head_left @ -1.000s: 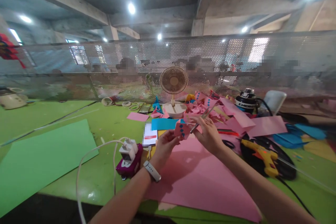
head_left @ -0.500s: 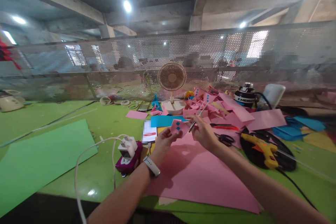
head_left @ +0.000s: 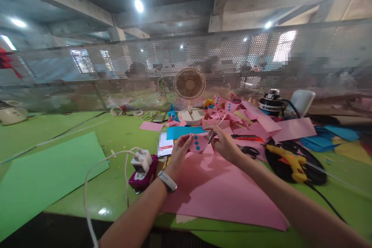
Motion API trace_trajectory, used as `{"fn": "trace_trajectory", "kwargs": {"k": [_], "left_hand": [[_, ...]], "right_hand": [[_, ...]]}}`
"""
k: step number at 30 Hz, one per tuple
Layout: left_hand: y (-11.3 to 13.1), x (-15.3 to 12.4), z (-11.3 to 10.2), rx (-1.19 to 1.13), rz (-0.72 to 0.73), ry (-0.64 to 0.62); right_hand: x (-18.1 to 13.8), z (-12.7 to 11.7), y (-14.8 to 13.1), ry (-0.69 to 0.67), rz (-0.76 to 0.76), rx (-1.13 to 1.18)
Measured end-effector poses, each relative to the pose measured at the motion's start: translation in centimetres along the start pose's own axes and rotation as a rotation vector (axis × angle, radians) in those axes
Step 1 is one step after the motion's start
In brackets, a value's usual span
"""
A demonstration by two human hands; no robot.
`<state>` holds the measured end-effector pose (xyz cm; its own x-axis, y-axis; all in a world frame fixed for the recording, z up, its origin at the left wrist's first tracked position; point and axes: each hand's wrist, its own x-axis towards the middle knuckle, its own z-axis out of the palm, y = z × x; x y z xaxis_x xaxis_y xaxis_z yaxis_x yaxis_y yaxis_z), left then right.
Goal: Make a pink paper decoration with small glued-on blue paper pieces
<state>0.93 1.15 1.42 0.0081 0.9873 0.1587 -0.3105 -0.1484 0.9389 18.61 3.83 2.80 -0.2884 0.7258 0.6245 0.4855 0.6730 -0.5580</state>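
Note:
My left hand (head_left: 179, 152) pinches a small pink paper piece (head_left: 198, 143) with blue diamond shapes on it, held above a large pink sheet (head_left: 221, 193). My right hand (head_left: 223, 144) is closed round thin metal tweezers (head_left: 217, 127), whose tip meets the right edge of the pink piece. A white watch sits on my left wrist. Both hands hover over the green table (head_left: 116, 186).
A small fan (head_left: 189, 92) stands behind a heap of pink scraps (head_left: 241, 120). A yellow glue gun (head_left: 286, 157) lies on a black tray at right, scissors (head_left: 249, 150) beside it. A purple power strip (head_left: 142, 170) with white cable sits left; a green sheet (head_left: 43, 174) lies further left.
Both hands have dropped a little toward the table with the pink piece and tweezers. The view has tilted slightly.

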Motion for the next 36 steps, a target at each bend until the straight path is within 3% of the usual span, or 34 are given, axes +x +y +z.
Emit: {"fn": "trace_trajectory", "kwargs": {"k": [5, 11, 16, 21, 24, 27, 29, 33, 36], "left_hand": [[-0.2, 0.2, -0.2, 0.07, 0.046, -0.102], [-0.5, 1.2, -1.0, -0.017, 0.093, -0.001], [0.4, 1.4, -1.0, -0.154, 0.032, 0.109], [0.3, 1.7, -1.6, -0.3, -0.118, 0.239], [-0.3, 1.3, -1.2, -0.134, -0.177, 0.109], [-0.7, 0.2, -0.2, -0.051, -0.079, -0.172], [-0.9, -0.4, 0.4, -0.032, -0.044, -0.244], [-1.6, -0.6, 0.6, -0.017, -0.085, -0.102], [-2.1, -0.1, 0.2, -0.035, -0.083, 0.005]], "right_hand": [[-0.1, 0.1, -0.6, -0.076, -0.034, -0.007], [0.9, -2.6, -0.1, 0.047, 0.039, 0.073], [1.4, -2.6, 1.8, -0.001, 0.074, 0.292], [1.9, -2.8, 1.9, 0.26, 0.134, 0.513], [2.1, -3.1, 1.7, 0.362, 0.17, 0.631], [1.9, -2.1, 1.6, 0.276, 0.195, 0.611], [1.5, -0.8, 1.7, 0.203, 0.188, 0.575], [0.8, 1.4, 1.8, 0.067, 0.142, 0.545], [0.7, 1.1, 2.0, 0.047, 0.103, 0.441]]}}
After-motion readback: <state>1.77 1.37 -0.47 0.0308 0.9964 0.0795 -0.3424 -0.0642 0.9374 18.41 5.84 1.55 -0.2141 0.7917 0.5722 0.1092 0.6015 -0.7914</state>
